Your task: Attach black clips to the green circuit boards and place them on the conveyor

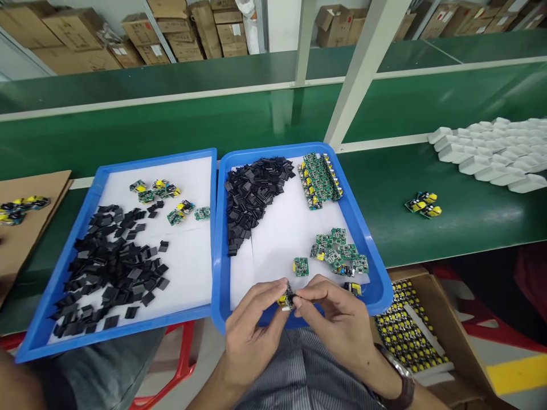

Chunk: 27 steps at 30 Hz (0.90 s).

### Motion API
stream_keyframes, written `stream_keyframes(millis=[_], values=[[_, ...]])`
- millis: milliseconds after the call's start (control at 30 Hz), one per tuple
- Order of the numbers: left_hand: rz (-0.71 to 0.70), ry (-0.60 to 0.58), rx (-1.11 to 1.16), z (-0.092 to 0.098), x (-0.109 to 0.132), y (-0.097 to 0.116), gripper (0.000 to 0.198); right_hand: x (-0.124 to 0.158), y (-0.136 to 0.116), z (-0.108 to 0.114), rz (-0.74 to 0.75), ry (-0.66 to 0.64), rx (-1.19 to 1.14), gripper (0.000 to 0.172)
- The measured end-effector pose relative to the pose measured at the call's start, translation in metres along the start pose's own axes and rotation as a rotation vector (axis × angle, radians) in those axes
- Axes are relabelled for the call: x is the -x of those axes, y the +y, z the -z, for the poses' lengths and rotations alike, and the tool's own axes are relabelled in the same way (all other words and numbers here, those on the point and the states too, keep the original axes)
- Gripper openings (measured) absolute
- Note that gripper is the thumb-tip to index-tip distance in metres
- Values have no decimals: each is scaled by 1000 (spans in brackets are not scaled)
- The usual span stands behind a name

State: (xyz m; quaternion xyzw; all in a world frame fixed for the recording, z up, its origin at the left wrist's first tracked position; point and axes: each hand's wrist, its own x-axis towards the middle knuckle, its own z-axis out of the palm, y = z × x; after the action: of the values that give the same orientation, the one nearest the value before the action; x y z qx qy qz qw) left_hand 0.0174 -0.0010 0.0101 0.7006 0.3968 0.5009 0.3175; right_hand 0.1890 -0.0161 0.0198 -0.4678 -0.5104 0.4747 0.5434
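Note:
Over the front edge of the right blue tray, my left hand is closed on a small circuit board with a yellow component. The board is tilted on edge. My right hand pinches at the board's right side, where a small dark piece shows between finger and thumb; its exact shape is mostly hidden. Just beyond my fingers, a single green circuit board lies on the tray's white lining. To its right is a loose cluster of circuit boards. A heap of thin black plastic pieces fills the tray's far left.
Rows of boards stand at the tray's far right. The left blue tray holds more black pieces and boards. White housings and a few boards sit on the green bench. A carton of boards is low right. Someone's arm shows lower left.

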Motion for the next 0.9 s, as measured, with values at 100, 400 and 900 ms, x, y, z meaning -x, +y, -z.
stream_keyframes(millis=[100,400,900], values=[[25,-31,26,1,0,0,52,-4,-3,9,-86,-109,33,14],[53,-93,42,3,-4,1,50,-9,-11,19,-23,-175,106,26],[-66,-138,62,4,-8,0,60,-18,-20,26,-11,-329,325,10]])
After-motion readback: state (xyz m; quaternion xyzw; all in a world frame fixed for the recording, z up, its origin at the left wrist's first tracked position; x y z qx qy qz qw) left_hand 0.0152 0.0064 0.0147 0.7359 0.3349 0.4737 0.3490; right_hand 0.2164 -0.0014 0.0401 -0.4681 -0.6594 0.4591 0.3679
